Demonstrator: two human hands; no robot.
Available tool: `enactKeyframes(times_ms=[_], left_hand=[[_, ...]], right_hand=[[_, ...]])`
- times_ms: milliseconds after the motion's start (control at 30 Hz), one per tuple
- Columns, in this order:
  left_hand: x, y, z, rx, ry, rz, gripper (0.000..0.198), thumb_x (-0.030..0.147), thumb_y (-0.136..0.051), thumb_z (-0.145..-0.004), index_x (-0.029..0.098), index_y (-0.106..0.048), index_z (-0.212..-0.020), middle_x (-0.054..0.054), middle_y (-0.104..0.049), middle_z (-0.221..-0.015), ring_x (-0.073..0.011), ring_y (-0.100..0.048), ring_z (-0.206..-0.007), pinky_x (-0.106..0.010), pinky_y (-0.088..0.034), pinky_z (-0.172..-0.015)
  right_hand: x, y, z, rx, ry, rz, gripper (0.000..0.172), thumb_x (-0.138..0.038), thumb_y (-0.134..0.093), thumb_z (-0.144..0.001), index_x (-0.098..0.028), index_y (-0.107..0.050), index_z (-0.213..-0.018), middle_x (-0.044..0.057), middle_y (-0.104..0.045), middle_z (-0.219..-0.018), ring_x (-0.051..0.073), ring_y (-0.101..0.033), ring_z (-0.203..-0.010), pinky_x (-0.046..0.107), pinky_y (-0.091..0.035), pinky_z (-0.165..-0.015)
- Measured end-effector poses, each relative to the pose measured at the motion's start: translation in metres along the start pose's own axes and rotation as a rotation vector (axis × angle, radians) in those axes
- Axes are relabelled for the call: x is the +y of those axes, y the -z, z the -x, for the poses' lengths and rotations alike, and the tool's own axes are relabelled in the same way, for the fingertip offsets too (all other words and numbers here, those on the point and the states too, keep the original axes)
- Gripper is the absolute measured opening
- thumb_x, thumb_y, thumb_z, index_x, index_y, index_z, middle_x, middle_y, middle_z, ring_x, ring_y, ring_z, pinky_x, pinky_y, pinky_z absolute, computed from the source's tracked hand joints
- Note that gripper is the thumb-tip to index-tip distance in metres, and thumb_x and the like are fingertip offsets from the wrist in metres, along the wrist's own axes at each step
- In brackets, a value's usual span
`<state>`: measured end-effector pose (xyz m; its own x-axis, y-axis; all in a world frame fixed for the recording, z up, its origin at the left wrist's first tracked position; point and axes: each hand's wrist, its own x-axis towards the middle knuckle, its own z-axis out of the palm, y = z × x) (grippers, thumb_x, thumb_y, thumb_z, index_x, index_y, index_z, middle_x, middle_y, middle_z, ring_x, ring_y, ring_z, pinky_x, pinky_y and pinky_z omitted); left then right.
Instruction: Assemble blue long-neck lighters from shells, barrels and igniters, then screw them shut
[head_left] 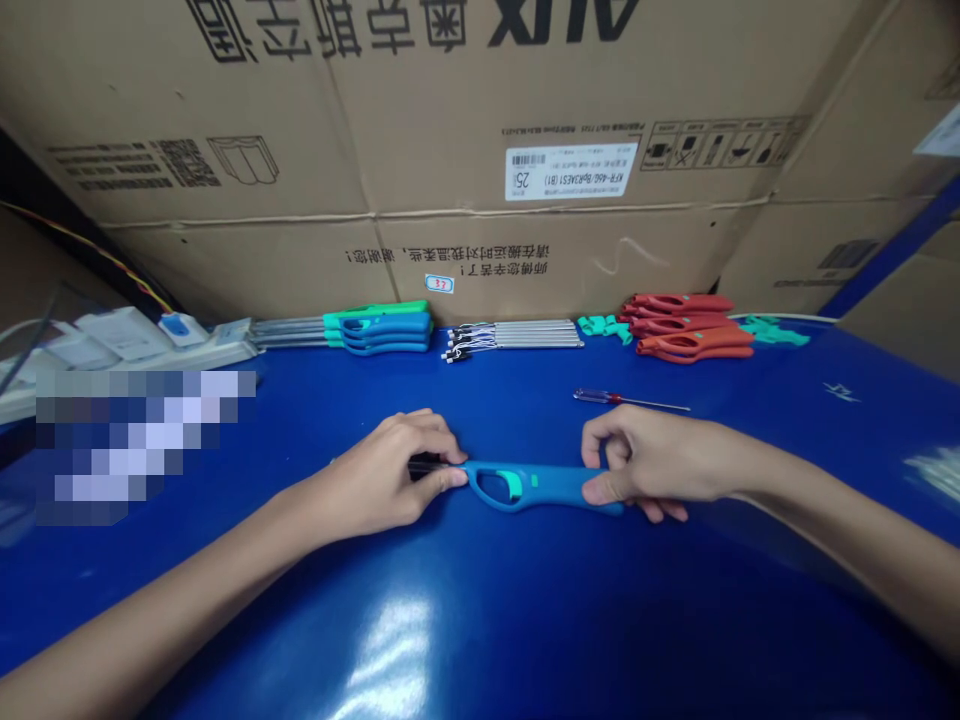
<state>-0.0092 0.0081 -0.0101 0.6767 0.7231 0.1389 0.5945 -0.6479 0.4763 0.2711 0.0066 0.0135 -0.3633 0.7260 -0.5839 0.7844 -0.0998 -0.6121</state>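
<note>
A blue lighter body (555,487) with a teal trigger lies level between my two hands, just over the blue table. My left hand (401,465) pinches its left end, where a dark piece runs back under my fingers; whether that piece is joined to the body I cannot tell. At the other end, my right hand (645,465) is closed on the handle with thumb and fingers. Behind my right hand a screwdriver (615,399) with a clear and red handle rests on the table.
Along the back of the blue table (300,610) lie finished-looking lighters (386,332), metal rods with wires (525,335), teal pieces (606,328) and red and orange bodies (694,343). A power strip (225,345) sits at left. A cardboard box (420,130) stands behind.
</note>
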Motion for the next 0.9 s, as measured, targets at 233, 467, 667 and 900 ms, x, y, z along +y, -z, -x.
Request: enactKeyframes(times_ms=[233, 467, 667, 900], left_hand=[[0.008, 0.002, -0.001, -0.046, -0.014, -0.204, 0.013, 0.019, -0.057, -0.089, 0.02, -0.068, -0.082, -0.002, -0.064, -0.084, -0.0195, -0.058, -0.085, -0.033, -0.038, -0.075], [0.021, 0.005, 0.002, -0.1, 0.015, -0.376, 0.014, 0.023, -0.051, -0.093, 0.019, -0.063, -0.089, -0.004, -0.061, -0.088, -0.0229, -0.056, -0.087, -0.038, -0.035, -0.077], [0.015, 0.001, 0.005, -0.069, 0.003, -0.362, 0.014, 0.02, -0.048, -0.095, 0.019, -0.062, -0.097, -0.004, -0.062, -0.094, -0.0213, -0.056, -0.088, -0.037, -0.033, -0.078], [0.009, -0.005, 0.004, 0.004, -0.027, -0.49, 0.026, 0.019, -0.039, -0.098, 0.014, -0.065, -0.097, -0.007, -0.064, -0.087, -0.022, -0.056, -0.083, -0.039, -0.031, -0.077]], right_hand=[[-0.005, -0.002, -0.002, 0.038, -0.06, 0.053, 0.025, -0.03, -0.067, -0.075, -0.02, -0.045, -0.082, -0.006, -0.052, -0.048, 0.008, -0.045, -0.034, 0.017, -0.033, -0.03], [-0.005, -0.003, 0.001, 0.053, -0.03, 0.06, 0.025, -0.03, -0.067, -0.075, -0.02, -0.045, -0.081, -0.006, -0.052, -0.048, 0.009, -0.048, -0.035, 0.017, -0.035, -0.029], [0.002, 0.003, 0.004, -0.047, 0.108, -0.043, 0.033, -0.042, -0.071, -0.075, -0.019, -0.047, -0.081, -0.005, -0.056, -0.053, 0.009, -0.052, -0.038, 0.017, -0.039, -0.031], [0.006, 0.033, 0.011, 0.295, 0.271, -0.148, 0.043, -0.059, -0.06, -0.08, -0.016, -0.057, -0.084, 0.0, -0.059, -0.061, 0.01, -0.055, -0.046, 0.02, -0.042, -0.039]])
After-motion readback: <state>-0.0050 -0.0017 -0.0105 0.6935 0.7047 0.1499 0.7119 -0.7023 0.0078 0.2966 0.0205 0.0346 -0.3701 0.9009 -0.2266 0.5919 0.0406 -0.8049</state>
